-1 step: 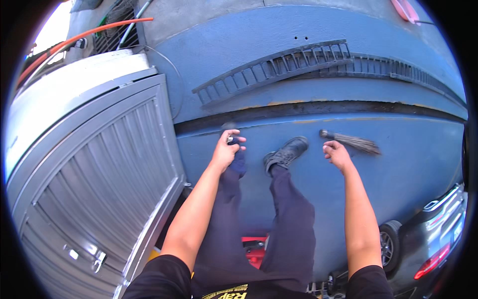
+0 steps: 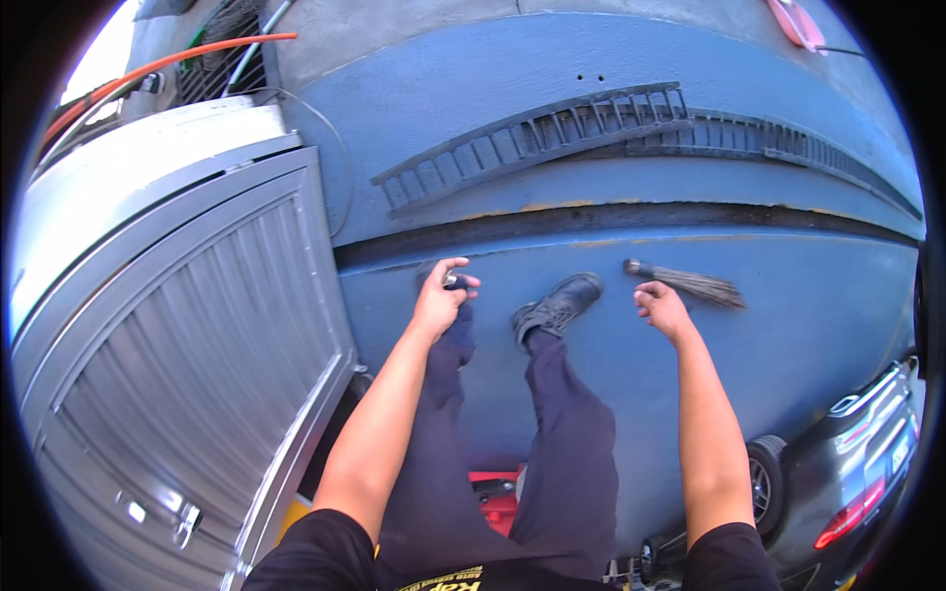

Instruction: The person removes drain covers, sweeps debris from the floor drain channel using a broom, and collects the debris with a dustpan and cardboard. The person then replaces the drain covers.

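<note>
- While a grey metal door [image 2: 202, 335] fills the left of the frame, an orange hose [image 2: 222, 45] curves above it at upper left
- Left of centre, the left hand [image 2: 439, 299] is raised over the left leg, its thumb and fingers closed on a small dark object [image 2: 458, 283] with a pale end, which sits at the fingertip side of the palm; its exact kind is too small to tell
- Lower centre, something red [image 2: 501, 504] shows between the dark trousers [image 2: 572, 424]
- From upper centre toward the upper right, dark slatted frames [image 2: 532, 138] lie on the blue floor [image 2: 631, 404], overlapping
- At centre, a black shoe [image 2: 562, 305] stands on the floor
- Right of centre, the right hand [image 2: 667, 310] has its fingers loosely curled, and whether they pinch anything I cannot tell
- Just above that hand in the frame, a brush [image 2: 700, 285] lies on the floor, handle end near the fingertips, bristles pointing right
- At lower right stands a dark car [image 2: 852, 458]
</note>
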`<state>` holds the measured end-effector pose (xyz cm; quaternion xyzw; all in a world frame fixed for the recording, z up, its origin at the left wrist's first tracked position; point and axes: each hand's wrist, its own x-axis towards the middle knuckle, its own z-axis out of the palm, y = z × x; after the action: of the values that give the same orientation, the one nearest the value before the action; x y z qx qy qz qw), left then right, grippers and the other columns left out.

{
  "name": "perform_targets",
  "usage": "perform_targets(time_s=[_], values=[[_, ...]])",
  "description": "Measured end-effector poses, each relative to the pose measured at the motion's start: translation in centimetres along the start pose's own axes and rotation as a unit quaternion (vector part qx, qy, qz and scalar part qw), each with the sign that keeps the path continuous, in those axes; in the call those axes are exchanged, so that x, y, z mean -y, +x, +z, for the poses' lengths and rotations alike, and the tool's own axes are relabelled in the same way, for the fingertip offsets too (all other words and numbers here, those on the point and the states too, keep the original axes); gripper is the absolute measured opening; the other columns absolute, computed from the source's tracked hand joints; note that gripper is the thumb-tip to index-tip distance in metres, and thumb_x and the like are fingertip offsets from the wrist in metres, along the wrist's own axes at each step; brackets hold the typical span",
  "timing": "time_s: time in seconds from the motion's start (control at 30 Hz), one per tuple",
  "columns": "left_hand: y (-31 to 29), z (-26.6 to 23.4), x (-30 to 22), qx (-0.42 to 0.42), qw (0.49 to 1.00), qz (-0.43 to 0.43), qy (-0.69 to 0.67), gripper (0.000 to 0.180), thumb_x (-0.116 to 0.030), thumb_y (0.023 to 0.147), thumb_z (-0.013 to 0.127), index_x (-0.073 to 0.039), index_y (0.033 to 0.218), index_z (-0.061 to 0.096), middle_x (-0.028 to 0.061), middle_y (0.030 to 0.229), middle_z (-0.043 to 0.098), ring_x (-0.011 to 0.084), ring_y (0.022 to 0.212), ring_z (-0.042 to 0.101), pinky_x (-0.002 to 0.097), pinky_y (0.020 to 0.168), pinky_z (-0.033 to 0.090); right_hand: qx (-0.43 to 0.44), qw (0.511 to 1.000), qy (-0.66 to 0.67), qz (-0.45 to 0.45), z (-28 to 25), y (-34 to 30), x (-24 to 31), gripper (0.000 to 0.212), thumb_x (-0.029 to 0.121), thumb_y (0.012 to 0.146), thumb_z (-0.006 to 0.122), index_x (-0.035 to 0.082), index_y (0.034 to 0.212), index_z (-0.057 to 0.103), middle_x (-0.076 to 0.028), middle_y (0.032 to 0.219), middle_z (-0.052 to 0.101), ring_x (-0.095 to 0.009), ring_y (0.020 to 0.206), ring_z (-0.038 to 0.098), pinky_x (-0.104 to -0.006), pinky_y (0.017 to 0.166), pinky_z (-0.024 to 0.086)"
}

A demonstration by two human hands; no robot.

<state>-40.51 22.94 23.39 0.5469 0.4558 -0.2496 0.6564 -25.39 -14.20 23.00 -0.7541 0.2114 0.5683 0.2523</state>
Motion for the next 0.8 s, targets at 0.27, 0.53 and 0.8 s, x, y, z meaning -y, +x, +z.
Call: perform_targets(time_s=[0.27,0.53,0.8], values=[[15.6,-4.3,1.7,-0.075,0.993,0.066,0.058,0.024,-0.013,0.079,0.062,-0.003,0.101,0.064,0.0074,0.074,0.064,0.0153,0.069,0.062,0.0299,0.064,0.047,-0.158,0.974,-0.033,-0.160,0.5,15.3,6.9,0.019,0.016,0.091,0.060,-0.001,0.098,0.065,-0.006,0.076,0.065,-0.012,0.061,0.058,-0.0283,0.060,0.049],[23.2,-5.9,1.3,-0.174,0.954,0.052,0.237,0.045,-0.034,0.078,0.066,0.000,0.108,0.067,0.0236,0.109,0.067,0.0368,0.108,0.062,0.0420,0.095,0.047,-0.312,0.892,-0.263,-0.193,1.2,29.9,21.6,0.078,0.048,0.086,0.064,-0.005,0.139,0.043,-0.025,0.137,0.051,-0.035,0.131,0.047,-0.0395,0.108,0.036],[28.5,-4.7,3.9,-0.131,0.990,0.050,-0.026,0.039,-0.025,0.081,0.069,0.004,0.106,0.065,0.0189,0.101,0.068,0.0304,0.098,0.066,0.0391,0.087,0.051,-0.177,0.955,-0.163,-0.173,1.1,30.4,21.9,0.077,0.054,0.083,0.063,-0.001,0.135,0.051,-0.019,0.140,0.050,-0.032,0.134,0.042,-0.0443,0.109,0.030]])
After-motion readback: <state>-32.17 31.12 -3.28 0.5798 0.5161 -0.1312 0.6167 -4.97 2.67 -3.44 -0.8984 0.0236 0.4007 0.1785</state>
